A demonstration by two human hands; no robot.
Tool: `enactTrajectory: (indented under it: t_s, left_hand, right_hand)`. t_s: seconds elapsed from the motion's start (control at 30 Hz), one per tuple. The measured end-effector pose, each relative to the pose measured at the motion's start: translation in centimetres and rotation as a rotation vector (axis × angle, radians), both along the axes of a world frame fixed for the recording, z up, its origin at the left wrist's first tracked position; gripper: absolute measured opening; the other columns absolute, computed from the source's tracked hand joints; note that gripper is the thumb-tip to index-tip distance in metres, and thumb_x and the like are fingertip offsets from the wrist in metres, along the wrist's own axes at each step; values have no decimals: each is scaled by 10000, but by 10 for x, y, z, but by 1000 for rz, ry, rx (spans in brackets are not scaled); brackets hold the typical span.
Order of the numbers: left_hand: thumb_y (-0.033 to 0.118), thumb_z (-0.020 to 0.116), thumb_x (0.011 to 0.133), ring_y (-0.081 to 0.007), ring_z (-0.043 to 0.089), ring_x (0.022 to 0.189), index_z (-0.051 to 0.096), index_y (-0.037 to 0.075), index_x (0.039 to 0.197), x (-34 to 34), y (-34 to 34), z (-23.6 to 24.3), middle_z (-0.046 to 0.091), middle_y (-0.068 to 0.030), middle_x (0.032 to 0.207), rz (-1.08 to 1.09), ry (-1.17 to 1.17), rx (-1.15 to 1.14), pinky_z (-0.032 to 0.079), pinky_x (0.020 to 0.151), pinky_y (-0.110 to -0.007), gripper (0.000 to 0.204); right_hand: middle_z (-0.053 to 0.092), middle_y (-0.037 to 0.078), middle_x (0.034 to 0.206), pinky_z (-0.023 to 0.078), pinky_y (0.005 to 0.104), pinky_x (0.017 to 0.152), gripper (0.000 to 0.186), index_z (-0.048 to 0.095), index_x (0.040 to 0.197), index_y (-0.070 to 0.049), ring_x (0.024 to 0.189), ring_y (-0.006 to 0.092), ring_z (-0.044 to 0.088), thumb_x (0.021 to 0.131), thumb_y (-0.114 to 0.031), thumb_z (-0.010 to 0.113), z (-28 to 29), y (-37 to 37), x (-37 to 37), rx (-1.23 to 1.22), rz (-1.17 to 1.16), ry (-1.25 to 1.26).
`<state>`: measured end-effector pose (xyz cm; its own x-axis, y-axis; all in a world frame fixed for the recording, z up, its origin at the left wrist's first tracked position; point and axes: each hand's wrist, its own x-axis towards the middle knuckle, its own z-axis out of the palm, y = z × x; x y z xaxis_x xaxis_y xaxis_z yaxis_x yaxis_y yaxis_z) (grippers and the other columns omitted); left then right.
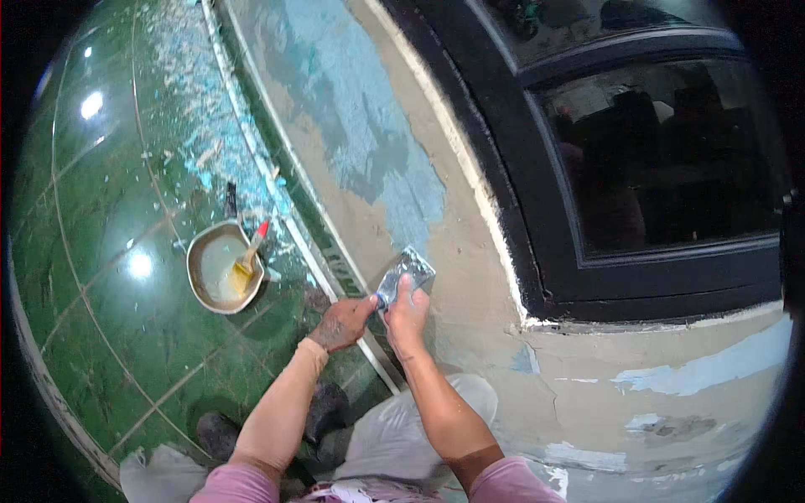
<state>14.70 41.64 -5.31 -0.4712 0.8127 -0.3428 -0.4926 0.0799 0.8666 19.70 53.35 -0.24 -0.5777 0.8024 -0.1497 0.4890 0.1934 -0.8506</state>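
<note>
A putty scraper (pixel 417 267) with a wide metal blade is pressed against the wall (pixel 471 293), at the lower end of a patch of pale blue paint (pixel 411 180). My left hand (pixel 342 324) is closed round the handle end, where a bit of blue shows. On the blade side, my right hand (pixel 407 317) grips the tool, fingers lying along the metal. Bare grey-beige plaster surrounds the blue patch.
A pan (pixel 194 281) of cloudy liquid stands on the green tiled floor (pixel 92 327), a red-tipped brush (pixel 249 258) leaning in it. Paint flakes (pixel 210 126) litter the floor along the skirting. A dark-framed window (pixel 545 289) borders the wall at right.
</note>
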Motion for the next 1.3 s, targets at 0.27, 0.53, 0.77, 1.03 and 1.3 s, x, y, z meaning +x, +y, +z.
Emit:
enactTrajectory:
  t_s: [0.27, 0.53, 0.77, 1.03, 1.3]
  left_hand:
    - [419, 426, 938, -383, 590, 673, 611, -2, 766, -3, 11, -23, 585, -220, 687, 140, 462, -26, 439, 621, -427, 491]
    - [442, 416, 931, -431, 582, 848, 633, -12, 836, -17, 16, 10, 603, -283, 856, 133, 522, 33, 430, 732, -468, 512]
    - [382, 402, 944, -404, 568, 718, 578, -19, 818, 1, 6, -11, 582, -236, 724, 163, 375, 57, 430, 661, -436, 456]
    - [471, 367, 932, -438, 566, 801, 616, -45, 844, -1, 18, -11, 605, -272, 807, 142, 438, -12, 422, 743, -453, 580]
    - [465, 360, 938, -400, 613, 764, 630, -12, 851, 24, 36, -65, 635, -228, 816, 339, 756, 139, 452, 694, -461, 556]
  right_hand:
    - [471, -30, 580, 300, 237, 419, 398, 486, 651, -85, 465, 60, 397, 950, -346, 519, -8, 9, -3, -117, 44, 154]
    - [418, -47, 520, 257, 221, 368, 420, 488, 674, -111, 406, 58, 355, 950, -427, 489, 22, 8, -8, -84, 29, 223]
    - [430, -39, 530, 270, 230, 386, 390, 504, 676, -121, 420, 64, 371, 939, -409, 518, 4, 7, 0, -117, 4, 136]
    - [528, -19, 626, 361, 279, 508, 432, 605, 738, -38, 561, 80, 453, 951, -392, 483, 0, 21, 1, -33, 41, 149]
    - [607, 99, 670, 442, 384, 628, 442, 646, 799, 24, 665, 176, 571, 932, -370, 495, -9, 20, -2, 340, 115, 131]
